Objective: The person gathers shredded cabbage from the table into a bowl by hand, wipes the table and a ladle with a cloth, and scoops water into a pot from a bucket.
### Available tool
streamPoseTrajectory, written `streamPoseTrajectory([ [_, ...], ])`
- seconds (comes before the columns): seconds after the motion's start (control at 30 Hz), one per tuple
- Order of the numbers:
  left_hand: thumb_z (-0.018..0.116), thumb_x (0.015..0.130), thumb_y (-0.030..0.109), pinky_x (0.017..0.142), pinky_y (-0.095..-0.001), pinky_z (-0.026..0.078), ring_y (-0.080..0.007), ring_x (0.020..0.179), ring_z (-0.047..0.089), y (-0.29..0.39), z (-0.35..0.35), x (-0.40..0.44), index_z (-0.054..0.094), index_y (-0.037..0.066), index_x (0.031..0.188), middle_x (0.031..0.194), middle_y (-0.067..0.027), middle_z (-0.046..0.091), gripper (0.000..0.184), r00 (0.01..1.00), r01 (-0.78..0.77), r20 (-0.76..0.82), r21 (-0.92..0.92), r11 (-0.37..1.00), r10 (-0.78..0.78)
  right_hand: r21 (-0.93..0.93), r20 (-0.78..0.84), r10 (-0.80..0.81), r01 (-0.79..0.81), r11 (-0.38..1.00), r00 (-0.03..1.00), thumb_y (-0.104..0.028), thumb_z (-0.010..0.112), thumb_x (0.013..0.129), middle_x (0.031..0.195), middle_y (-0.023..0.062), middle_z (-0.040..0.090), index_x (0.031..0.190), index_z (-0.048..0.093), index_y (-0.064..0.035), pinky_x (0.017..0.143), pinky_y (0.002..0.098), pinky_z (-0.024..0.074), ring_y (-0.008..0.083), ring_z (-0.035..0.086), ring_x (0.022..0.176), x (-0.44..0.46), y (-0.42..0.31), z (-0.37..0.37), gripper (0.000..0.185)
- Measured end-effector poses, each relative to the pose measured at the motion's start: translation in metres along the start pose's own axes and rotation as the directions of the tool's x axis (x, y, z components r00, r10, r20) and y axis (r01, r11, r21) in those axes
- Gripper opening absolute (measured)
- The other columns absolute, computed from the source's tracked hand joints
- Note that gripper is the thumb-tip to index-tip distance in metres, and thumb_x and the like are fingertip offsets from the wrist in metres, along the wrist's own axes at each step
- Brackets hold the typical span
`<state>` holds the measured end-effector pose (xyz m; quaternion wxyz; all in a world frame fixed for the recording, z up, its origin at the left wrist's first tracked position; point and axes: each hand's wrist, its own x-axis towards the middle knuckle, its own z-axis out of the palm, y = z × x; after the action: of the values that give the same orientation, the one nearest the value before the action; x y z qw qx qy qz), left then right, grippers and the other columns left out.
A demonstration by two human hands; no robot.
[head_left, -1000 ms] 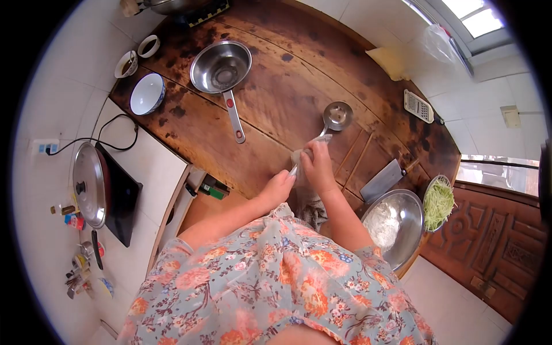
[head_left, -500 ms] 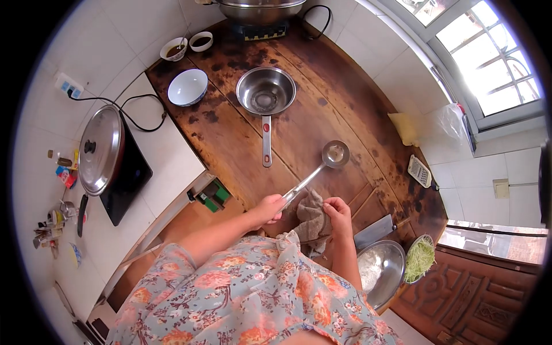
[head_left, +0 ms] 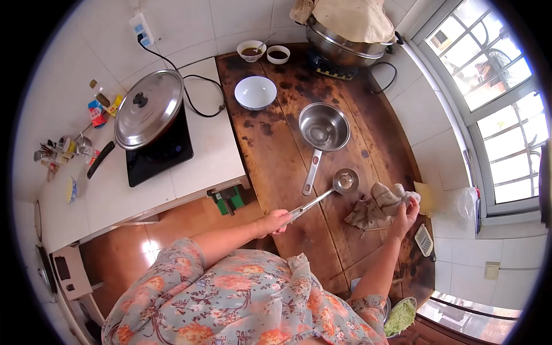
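My left hand (head_left: 274, 222) is wrapped round the end of the handle of a metal ladle (head_left: 346, 180). The ladle's bowl hovers over or rests on the wooden table; I cannot tell which. My right hand (head_left: 407, 213) grips a crumpled grey-brown cloth (head_left: 376, 206) at the right side of the table. Just beyond the ladle stands a small steel saucepan (head_left: 324, 126), its handle pointing toward me. A white bowl (head_left: 255, 93) sits to the left of the saucepan.
A lidded wok (head_left: 148, 106) stands on a black induction cooker (head_left: 161, 168) at left. Far back are small sauce bowls (head_left: 251, 52) and a cloth-covered steamer (head_left: 345, 43). To the right lie a grater (head_left: 424, 240), a plastic bag (head_left: 457, 204) and shredded vegetable (head_left: 401, 316).
My right hand has carried the cloth from near my body out to the right. The view has turned left, and the left hand still holds the ladle.
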<state>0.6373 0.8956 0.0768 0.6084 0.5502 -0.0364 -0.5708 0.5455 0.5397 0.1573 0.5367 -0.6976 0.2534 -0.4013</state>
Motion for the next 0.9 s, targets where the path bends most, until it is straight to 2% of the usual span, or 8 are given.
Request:
streamPoseTrajectory([
  [0.07,0.042,0.088,0.031,0.035,-0.0181,0.024,-0.0045,0.042,0.031,-0.002,0.000,0.003,0.044,0.010,0.084,0.055,0.0021,0.039,0.022,1.000,-0.007,-0.005,-0.007,1.000,0.007,-0.249,0.112,0.099,-0.069,0.966,0.989,0.006,0.049,0.068,0.107,0.0109,0.043,0.115,0.044,-0.0075,0.081,0.0285,0.0393,0.0197,0.046,0.095,-0.002,0.053,-0.001,0.049],
  [0.13,0.044,0.087,0.031,0.035,-0.0180,0.024,-0.0043,0.042,0.032,-0.003,-0.001,0.003,0.045,0.009,0.084,0.055,0.0020,0.040,0.022,1.000,0.003,0.006,-0.003,1.000,-0.003,-0.690,0.232,0.158,0.048,0.722,0.960,0.002,0.056,0.061,0.111,0.0176,0.042,0.116,0.046,-0.0081,0.090,0.0365,0.0363,0.0318,0.042,0.103,-0.031,0.069,0.009,0.056],
  [0.2,0.048,0.085,0.028,0.035,-0.0177,0.025,-0.0041,0.043,0.034,0.001,0.001,0.005,0.045,0.008,0.082,0.055,0.0020,0.041,0.020,0.999,-0.028,-0.037,0.017,0.999,0.029,-0.631,0.267,0.008,0.169,0.757,0.964,0.001,0.056,0.062,0.108,0.0170,0.044,0.108,0.049,-0.0057,0.089,0.0360,0.0377,0.0321,0.044,0.101,-0.060,0.082,0.018,0.047],
  [0.3,0.051,0.084,0.026,0.035,-0.0173,0.024,-0.0040,0.039,0.032,0.001,-0.001,0.015,0.045,0.008,0.083,0.052,0.0027,0.040,0.019,0.996,-0.052,-0.069,0.024,0.998,0.054,-0.556,0.111,0.175,-0.085,0.827,0.978,-0.001,0.053,0.067,0.104,0.0163,0.046,0.104,0.050,-0.0053,0.083,0.0349,0.0400,0.0308,0.046,0.098,-0.104,0.062,0.026,0.037],
  [0.47,0.052,0.083,0.029,0.036,-0.0174,0.025,-0.0038,0.040,0.034,0.004,0.007,0.026,0.047,0.010,0.078,0.053,0.0036,0.042,0.021,0.998,-0.019,-0.063,0.099,0.995,0.025,-0.869,-0.095,0.149,-0.155,0.470,0.984,-0.013,0.058,0.070,0.107,0.0155,0.046,0.106,0.047,-0.0078,0.084,0.0403,0.0405,0.0324,0.044,0.101,-0.139,0.061,-0.027,0.038],
  [0.53,0.052,0.083,0.030,0.035,-0.0171,0.025,-0.0036,0.040,0.035,0.005,0.011,0.031,0.047,0.010,0.076,0.054,0.0035,0.043,0.022,0.989,-0.025,-0.140,0.186,0.982,0.052,-0.891,-0.310,0.329,-0.394,0.227,0.892,-0.020,0.061,0.071,0.107,0.0186,0.045,0.111,0.043,-0.0087,0.083,0.0430,0.0410,0.0353,0.046,0.101,-0.143,0.045,-0.048,0.046],
  [0.63,0.052,0.084,0.030,0.035,-0.0175,0.026,-0.0038,0.041,0.037,0.005,0.016,0.045,0.047,0.010,0.075,0.055,0.0032,0.044,0.022,0.986,-0.021,-0.159,0.229,0.973,0.059,-0.802,-0.318,0.513,-0.515,0.304,0.797,-0.025,0.062,0.072,0.106,0.0216,0.046,0.117,0.037,-0.0091,0.080,0.0450,0.0418,0.0386,0.049,0.097,-0.153,0.061,-0.072,0.054],
  [0.9,0.052,0.083,0.027,0.035,-0.0212,0.031,-0.0063,0.043,0.040,0.012,0.030,0.060,0.047,0.007,0.075,0.056,0.0017,0.044,0.022,0.974,-0.035,-0.189,0.413,0.910,0.123,-0.783,-0.302,0.452,-0.489,0.385,0.839,-0.010,0.049,0.072,0.095,0.0225,0.052,0.122,0.033,-0.0140,0.073,0.0456,0.0445,0.0387,0.054,0.085,-0.139,0.084,-0.057,0.053],
])
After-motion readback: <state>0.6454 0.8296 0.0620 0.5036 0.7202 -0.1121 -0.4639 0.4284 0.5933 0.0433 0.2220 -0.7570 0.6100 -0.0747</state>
